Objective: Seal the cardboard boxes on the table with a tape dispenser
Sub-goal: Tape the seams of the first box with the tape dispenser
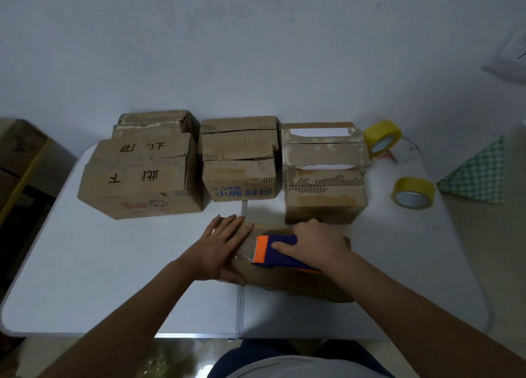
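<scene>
White table (119, 278), pale grey wall (227, 50)

A blue-and-orange tape dispenser (280, 252) lies flat atop the nearest brown cardboard box (296, 281), flaps closed.

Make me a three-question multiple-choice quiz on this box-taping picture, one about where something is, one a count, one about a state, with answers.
1. Where are the spare tape rolls?
A. right side of the table
B. on the left boxes
C. on the floor

2. How many spare yellow tape rolls show?
A. one
B. two
C. four

3. What is the left hand doing?
A. gripping the dispenser
B. lifting a roll
C. pressing flat on the near box

Answers:
1 A: both rolls, far and near, lie on the table right of the box rows.
2 B: just those two show.
3 C: the left hand lies open on the near box, while the right hand grips the tape dispenser.
</scene>
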Demonstrator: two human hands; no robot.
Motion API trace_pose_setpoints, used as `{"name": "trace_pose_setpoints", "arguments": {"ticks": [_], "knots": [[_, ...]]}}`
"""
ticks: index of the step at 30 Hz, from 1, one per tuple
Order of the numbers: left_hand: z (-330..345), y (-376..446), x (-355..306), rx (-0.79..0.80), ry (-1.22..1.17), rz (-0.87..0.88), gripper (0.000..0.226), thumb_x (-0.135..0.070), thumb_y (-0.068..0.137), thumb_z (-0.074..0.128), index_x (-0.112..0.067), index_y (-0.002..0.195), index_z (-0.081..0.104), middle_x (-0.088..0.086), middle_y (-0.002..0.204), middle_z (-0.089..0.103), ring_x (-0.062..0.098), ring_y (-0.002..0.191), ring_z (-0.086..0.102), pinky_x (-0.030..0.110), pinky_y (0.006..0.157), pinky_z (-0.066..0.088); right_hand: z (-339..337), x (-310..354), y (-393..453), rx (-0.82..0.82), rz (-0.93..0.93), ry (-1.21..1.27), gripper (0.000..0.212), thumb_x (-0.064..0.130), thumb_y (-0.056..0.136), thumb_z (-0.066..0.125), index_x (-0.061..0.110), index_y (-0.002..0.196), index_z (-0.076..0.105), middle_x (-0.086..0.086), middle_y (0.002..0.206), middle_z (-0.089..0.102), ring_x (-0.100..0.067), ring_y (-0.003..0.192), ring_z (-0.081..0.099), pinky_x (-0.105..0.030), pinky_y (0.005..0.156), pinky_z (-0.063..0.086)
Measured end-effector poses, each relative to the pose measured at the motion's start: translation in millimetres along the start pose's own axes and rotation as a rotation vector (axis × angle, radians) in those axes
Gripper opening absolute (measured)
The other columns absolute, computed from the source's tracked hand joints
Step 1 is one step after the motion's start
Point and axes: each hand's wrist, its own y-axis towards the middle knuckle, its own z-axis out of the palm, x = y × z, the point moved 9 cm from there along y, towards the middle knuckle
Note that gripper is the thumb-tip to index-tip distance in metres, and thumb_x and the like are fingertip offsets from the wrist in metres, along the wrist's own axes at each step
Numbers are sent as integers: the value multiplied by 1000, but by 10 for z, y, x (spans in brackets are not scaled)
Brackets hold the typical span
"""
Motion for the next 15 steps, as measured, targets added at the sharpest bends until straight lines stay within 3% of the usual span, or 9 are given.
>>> {"name": "trace_pose_setpoints", "arguments": {"ticks": [10,15], "knots": [[-1,-31,191,-8,-131,28,118,-88,71,51,-28,157,-3,4,165,-5,20,151,-14,41,122,-10,30,-15,81,46,23,15,62,83,78,39,23,69,48,3,72,55,-13,65,55,-32,64,50],[13,-24,219,-30,-111,38,119,-88,70,51,-27,158,-2,3,165,-4,20,151,-12,42,122,-9,-24,-479,-158,85,48,-13,61,83,77,41,24,70,52,5,70,56,-10,63,54,-27,53,36]]}}
